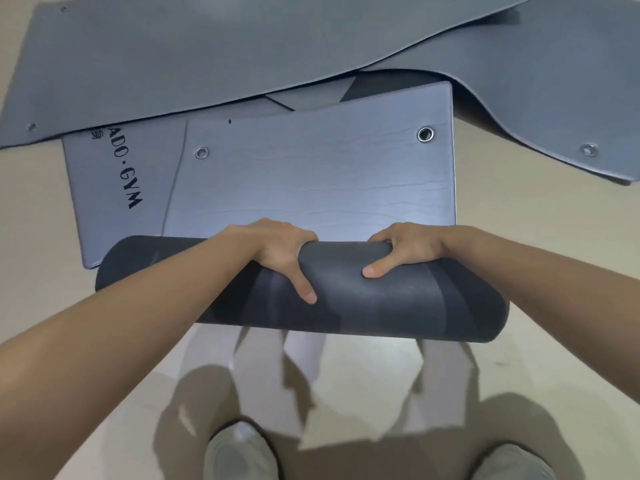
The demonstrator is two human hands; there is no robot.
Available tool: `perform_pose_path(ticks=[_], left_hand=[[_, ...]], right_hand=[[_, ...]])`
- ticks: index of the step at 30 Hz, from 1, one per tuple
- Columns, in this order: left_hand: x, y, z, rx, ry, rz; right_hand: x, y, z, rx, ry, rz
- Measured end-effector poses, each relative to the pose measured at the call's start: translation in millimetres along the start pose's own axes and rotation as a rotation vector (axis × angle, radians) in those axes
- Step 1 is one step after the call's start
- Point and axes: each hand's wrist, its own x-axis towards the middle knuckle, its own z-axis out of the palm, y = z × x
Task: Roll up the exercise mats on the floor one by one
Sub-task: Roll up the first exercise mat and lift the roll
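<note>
A dark grey rolled mat (398,303) lies across the floor in front of me, its flat tail (311,174) with two metal eyelets stretching away from the roll. My left hand (280,251) grips the top of the roll left of centre, thumb toward me. Right of centre, my right hand (405,251) grips the roll the same way. Under the tail lies another flat mat (117,188) printed "ADO-GYM".
Two more flat grey mats lie beyond: one at the far left (173,57), one curving down at the right (554,91). My two shoes (239,452) stand on the beige floor (38,237) just behind the roll.
</note>
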Motion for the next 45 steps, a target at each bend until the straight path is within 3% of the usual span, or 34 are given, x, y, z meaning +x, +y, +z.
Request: perform_pose_path(ticks=[3,8,12,16,19,22,27,31,36,41,45], left_hand=[[-8.1,-4.5,7.8,0.000,0.101,0.060],[-20.0,-1.8,44.6,0.270,0.541,0.312],[-19.2,22.7,87.7,0.324,0.732,0.196],[-12.2,21.3,80.4,0.292,0.734,0.206],[-1.8,15.0,44.7,0.160,0.529,0.175],[13.1,8.9,14.9,0.072,0.410,0.145],[31.4,-2.2,-10.1,-0.003,0.375,0.141],[36.2,-4.2,-19.3,0.005,0.390,0.118],[23.9,-2.9,-15.8,0.096,0.567,0.091],[14.5,16.9,6.1,0.155,0.822,0.085],[23.7,28.1,28.0,0.227,0.992,0.074]], right_hand=[[1.9,2.5,-0.8,-0.045,0.103,0.002],[3.4,1.1,-3.7,-0.092,0.128,0.041],[3.1,-5.1,-7.8,-0.169,0.148,0.074],[-0.5,-6.3,-5.2,-0.167,0.234,0.033],[-5.9,-3.0,2.7,-0.225,0.449,-0.079],[-13.4,-0.5,13.1,-0.387,0.531,-0.162],[-29.7,8.3,30.4,-0.819,0.699,-0.313],[-29.6,17.0,52.6,-0.983,0.682,-0.244],[-19.9,10.4,22.3,-0.905,0.601,-0.216],[-6.2,2.9,-30.5,-0.660,0.482,-0.162],[-0.9,11.0,-53.3,-0.636,0.622,-0.046]])
